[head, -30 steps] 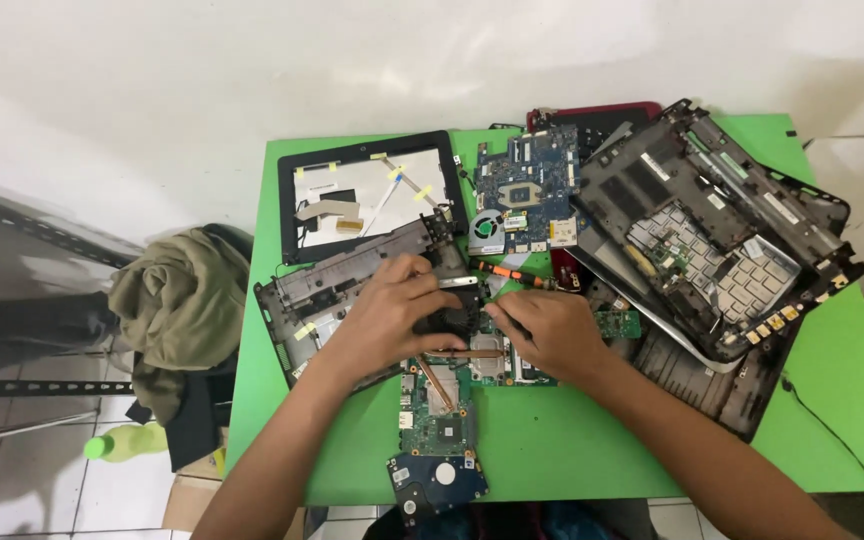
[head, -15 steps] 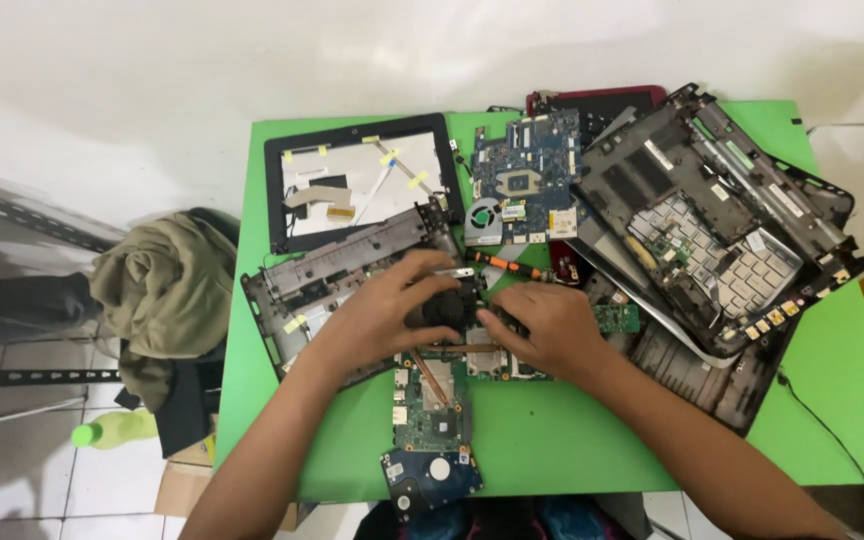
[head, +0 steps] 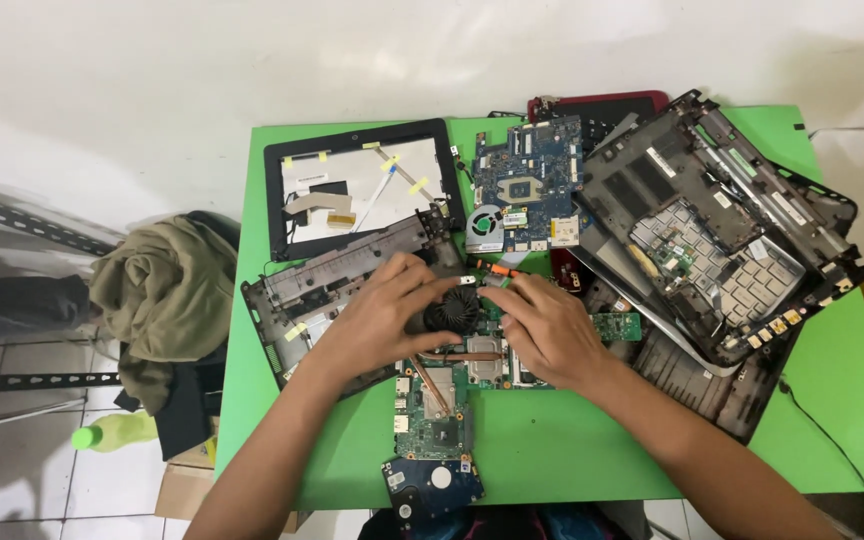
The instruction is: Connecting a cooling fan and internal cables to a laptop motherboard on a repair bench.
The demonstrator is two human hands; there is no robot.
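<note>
Floor, far left: an olive cloth heap (head: 157, 300) lies beside the table, with a green bottle (head: 117, 432) below it on the tiles.
Table: a green table (head: 572, 455) carries stripped laptop parts from edge to edge.
Back left: a black screen bezel frame (head: 357, 185) lies flat, with yellow tape tabs and a ribbon cable on its pale panel.
Left chassis: a dark laptop base shell (head: 337, 285) lies tilted under the left forearm.
Left hand: the left hand (head: 382, 320) rests palm down, fingers curled over the left rim of the cooling fan (head: 452, 310); the grip underneath is hidden.
Fan: round, black and finned, it sits at the table's middle on the green motherboard (head: 432, 400), joined to a copper heat pipe (head: 437, 375).
Right hand: the right hand (head: 547, 330) lies palm down, fingertips closed on the fan's right edge near a small orange-tipped part.
Near edge: a bare hard drive (head: 432, 485) overhangs the table edge.
Back centre: a blue motherboard (head: 532, 185) lies flat.
Right: a large black bottom case (head: 722, 230) is piled on other shells.
Risk: as I judge it, prying the fan against unseen screws could bend the pipe or crack the board; the drive could be knocked off.
</note>
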